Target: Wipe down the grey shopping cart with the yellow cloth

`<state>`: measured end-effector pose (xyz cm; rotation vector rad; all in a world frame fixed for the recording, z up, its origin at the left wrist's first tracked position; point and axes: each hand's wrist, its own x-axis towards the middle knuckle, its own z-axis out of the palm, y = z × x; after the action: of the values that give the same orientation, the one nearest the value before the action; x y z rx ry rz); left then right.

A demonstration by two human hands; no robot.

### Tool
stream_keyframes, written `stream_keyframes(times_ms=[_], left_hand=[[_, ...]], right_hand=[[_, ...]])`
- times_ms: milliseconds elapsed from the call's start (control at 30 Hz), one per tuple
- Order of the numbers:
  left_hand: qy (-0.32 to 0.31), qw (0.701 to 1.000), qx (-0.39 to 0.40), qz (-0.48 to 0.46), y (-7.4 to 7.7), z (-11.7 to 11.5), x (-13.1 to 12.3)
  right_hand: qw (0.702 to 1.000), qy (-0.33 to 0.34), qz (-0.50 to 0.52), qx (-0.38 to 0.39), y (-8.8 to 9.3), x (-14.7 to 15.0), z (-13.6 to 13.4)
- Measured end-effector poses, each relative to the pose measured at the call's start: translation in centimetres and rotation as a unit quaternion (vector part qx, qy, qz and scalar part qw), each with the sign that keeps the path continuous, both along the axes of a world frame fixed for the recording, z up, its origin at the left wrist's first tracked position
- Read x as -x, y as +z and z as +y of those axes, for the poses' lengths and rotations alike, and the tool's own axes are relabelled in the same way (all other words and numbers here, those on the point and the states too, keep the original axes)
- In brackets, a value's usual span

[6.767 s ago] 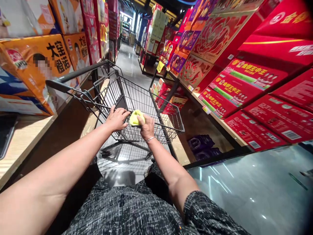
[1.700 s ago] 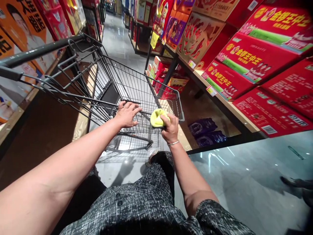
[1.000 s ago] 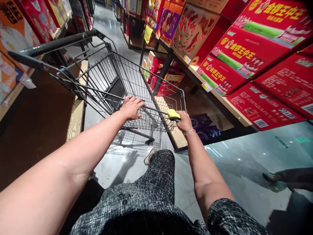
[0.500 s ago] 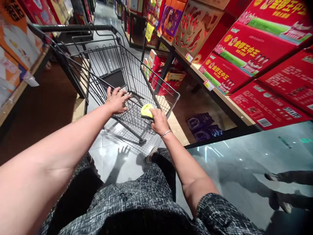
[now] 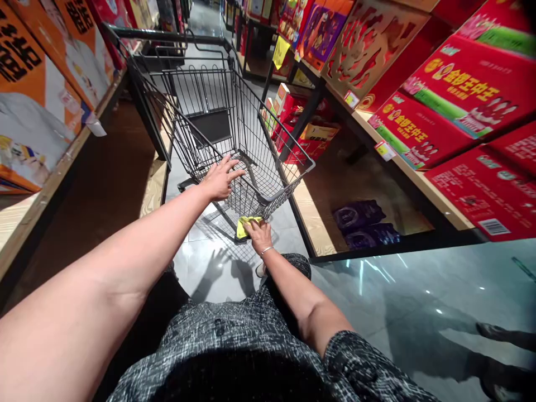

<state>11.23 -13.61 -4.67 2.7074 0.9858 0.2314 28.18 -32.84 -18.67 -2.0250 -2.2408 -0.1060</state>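
A black wire shopping cart (image 5: 264, 200) stands in front of me, its handle at the far end and its near corner toward me. My left hand (image 5: 221, 180) is over the cart's near-left rim with fingers spread; whether it touches the wire is unclear. Lower down, my right hand (image 5: 260, 237) has its fingers on a bright yellow cloth (image 5: 245, 226). That cloth lies against the lower near end of the cart, by the bottom frame. The fingertips are partly lost in the cloth's folds.
Shelves flank the cart: orange boxes (image 5: 77, 61) at left, red cartons (image 5: 452, 95) at right. Purple packs (image 5: 364, 223) sit on the lower right shelf, whose black edge (image 5: 377, 250) ends near my leg. Another person's legs (image 5: 508, 338) show at lower right.
My right hand has lowered the yellow cloth from the cart's upper rim to its lower end. My left hand stays spread over the rim. The view has shifted a little left.
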Motion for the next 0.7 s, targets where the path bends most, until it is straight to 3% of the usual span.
stream_keyframes(times_ms=[67,133,233,367,467,567,700], left_hand=[[-0.003,1.0,0.003,-0.022,-0.4,0.2,0.2],[-0.006,0.999,-0.002,-0.041,-0.8,0.3,0.4],[-0.007,0.998,-0.011,-0.064,-1.2,0.3,0.8],[0.011,0.997,-0.01,-0.074,-1.1,-0.1,1.8],[0.036,0.997,-0.007,-0.069,-0.9,-0.2,2.9],[0.042,0.997,-0.004,-0.058,-0.8,-0.2,4.0],[0.066,0.997,-0.009,-0.05,-0.4,-1.4,4.7]], right_hand=[[1.0,-0.006,0.003,0.006,-1.0,-0.3,-0.2],[1.0,0.0,0.008,0.007,-0.5,-0.5,0.0],[0.999,0.023,0.018,-0.042,3.0,-0.5,0.3],[0.98,0.031,0.043,-0.191,9.3,-1.0,0.5],[0.973,-0.001,0.063,-0.222,11.4,-1.5,1.3],[0.972,0.0,0.096,-0.215,9.7,-0.9,1.8],[0.958,-0.036,0.15,-0.24,4.7,1.6,0.9]])
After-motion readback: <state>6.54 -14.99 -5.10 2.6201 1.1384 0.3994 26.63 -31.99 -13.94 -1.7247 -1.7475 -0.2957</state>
